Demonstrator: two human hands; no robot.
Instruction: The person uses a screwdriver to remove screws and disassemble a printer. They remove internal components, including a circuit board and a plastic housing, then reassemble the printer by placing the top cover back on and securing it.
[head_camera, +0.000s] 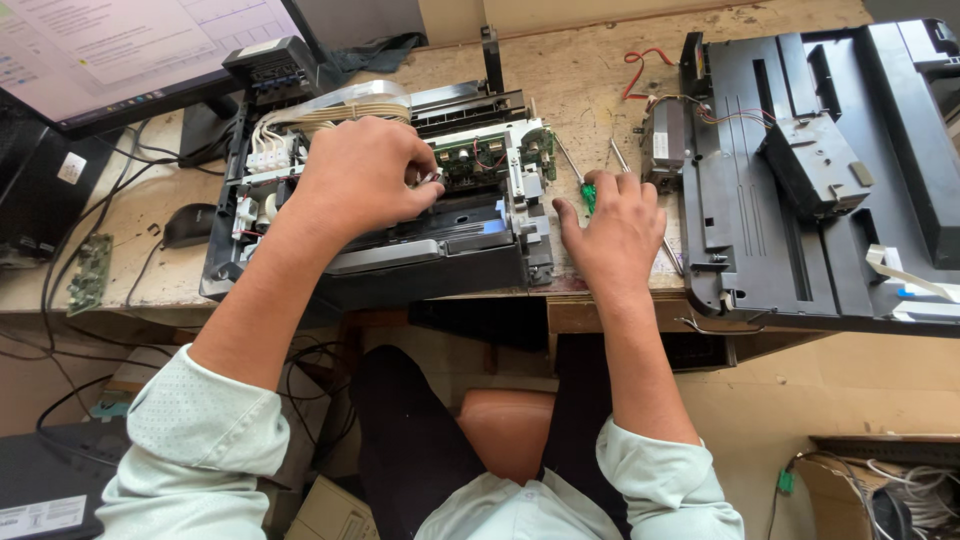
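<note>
Head view over a cluttered wooden workbench: I am looking down as a person is taking apart an opened printer, its green circuit board and ribbon cables exposed. Off to the right, the printer's removed black cover is lying flat on the bench, well apart from the chassis. I judge the work to be mid-disassembly. The left hand is curling its fingers together on some small part just left of the board; what it is pinching I cannot tell, as the knuckles are hiding it. The right hand is resting palm-down, fingers loosely spread, its fingertips touching a green-handled screwdriver just beside the chassis. Next, I judge, comes closing on that tool. A monitor is being cut off at top left.
</note>
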